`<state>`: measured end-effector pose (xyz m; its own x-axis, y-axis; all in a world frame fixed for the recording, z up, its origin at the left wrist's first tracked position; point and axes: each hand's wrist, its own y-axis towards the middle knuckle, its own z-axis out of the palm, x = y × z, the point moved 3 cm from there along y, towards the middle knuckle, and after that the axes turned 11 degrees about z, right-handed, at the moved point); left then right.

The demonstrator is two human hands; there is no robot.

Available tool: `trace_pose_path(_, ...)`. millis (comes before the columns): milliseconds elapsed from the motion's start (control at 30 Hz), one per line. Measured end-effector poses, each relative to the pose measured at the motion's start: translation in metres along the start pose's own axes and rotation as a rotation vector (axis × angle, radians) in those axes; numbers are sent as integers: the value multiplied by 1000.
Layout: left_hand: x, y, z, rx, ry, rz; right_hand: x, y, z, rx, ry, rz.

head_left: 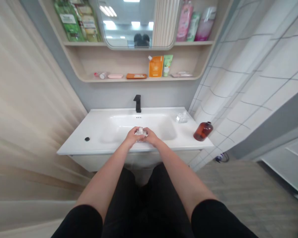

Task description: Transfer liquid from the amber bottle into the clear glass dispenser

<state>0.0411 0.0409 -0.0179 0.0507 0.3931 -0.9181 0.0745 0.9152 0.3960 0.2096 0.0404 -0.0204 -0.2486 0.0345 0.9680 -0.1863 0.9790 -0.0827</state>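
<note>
Over the front of the white sink basin [164, 127], my left hand [131, 137] and my right hand [151, 136] close round a small clear bottle [140, 131] from either side. It looks like glass, with a clear top. Fingers cover part of its sides, and its contents are too small to make out. A second clear, shiny object [181, 117] sits on the counter right of the basin; its kind is unclear. Farther right is a brown bottle [202, 132] with an uncapped neck. A small round black piece [87, 139] lies on the left of the counter.
A black faucet [137, 103] rises behind the basin. Above it, a shelf [114, 80] bears an orange pouch [156, 66], a green tube [167, 65] and small packets. A mirror [129, 26] hangs between bottle shelves. Curtains [27, 115] flank the left; a tiled curtain [221, 82] hangs right.
</note>
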Motion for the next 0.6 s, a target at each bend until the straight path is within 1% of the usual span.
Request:
trace_pose_path(100,1,0,-1,-20,-22,19,-2,2,0,-1,3,4)
trace_pose_path(167,2,1,-1,-6,-24,28,-4,4,0,3,8,11)
trace_pose_path(233,2,1,0,10,-19,24,-6,6,0,2,5,17)
trace_pose_path(367,3,1,-1,-10,-25,20,-9,7,0,-2,-14,16)
trace_pose_path(467,5,1,-1,14,-15,-6,-9,8,0,-1,-22,2)
trace_pose_path(600,6,1,-2,-5,-30,-2,-12,10,-1,-17,-23,16)
